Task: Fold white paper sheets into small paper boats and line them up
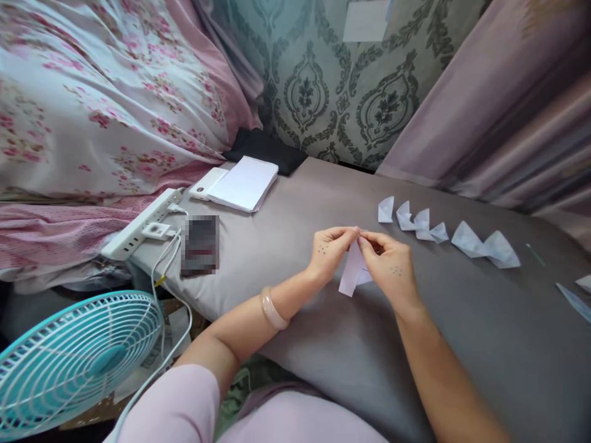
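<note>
A folded piece of white paper [351,274] hangs between my two hands, pinched at its top end. The fingers of my left hand [329,249] are closed on its upper tip, thumb and forefinger together. My right hand [390,264] grips the same tip from the other side, and part of the paper is hidden behind its thumb. The lower part of the paper spreads into a long strip and a smaller flap. Beyond my right hand, several folded paper shapes [467,239] stand in a row on the grey-covered surface [295,357].
A stack of white paper [244,183] lies at the back left by a dark flat item [263,151]. A phone [200,246] and a white power strip [143,224] with cables are at the left edge. A turquoise fan [87,363] stands lower left. A thin blade-like item [572,301] lies far right.
</note>
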The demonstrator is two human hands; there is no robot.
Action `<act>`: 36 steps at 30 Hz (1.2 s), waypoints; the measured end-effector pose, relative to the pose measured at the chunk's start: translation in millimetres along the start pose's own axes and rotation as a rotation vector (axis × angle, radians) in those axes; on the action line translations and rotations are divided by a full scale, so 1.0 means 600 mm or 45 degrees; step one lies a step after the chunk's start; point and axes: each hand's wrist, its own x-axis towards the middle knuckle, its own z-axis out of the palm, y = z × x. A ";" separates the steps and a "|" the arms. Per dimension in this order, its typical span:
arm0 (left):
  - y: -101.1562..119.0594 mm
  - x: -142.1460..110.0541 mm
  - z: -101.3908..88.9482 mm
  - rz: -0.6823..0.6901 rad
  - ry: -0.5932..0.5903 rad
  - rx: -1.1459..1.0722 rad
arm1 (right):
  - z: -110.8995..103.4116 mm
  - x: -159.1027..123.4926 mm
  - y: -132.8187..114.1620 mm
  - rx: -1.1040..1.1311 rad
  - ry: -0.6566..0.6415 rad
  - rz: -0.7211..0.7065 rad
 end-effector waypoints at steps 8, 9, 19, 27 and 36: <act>0.000 0.004 -0.006 0.015 0.081 0.069 | 0.002 -0.001 0.002 0.076 -0.107 0.179; 0.000 0.005 -0.007 -0.010 0.084 0.064 | 0.002 -0.001 0.005 0.089 -0.123 0.184; 0.010 0.014 -0.011 -0.291 -0.026 -0.199 | -0.022 0.010 0.020 0.047 -0.223 0.251; 0.007 0.010 -0.007 -0.290 -0.057 -0.172 | -0.009 0.010 0.026 0.577 -0.400 0.355; -0.003 0.013 -0.009 -0.309 -0.085 -0.163 | -0.014 0.015 0.027 0.624 -0.225 0.347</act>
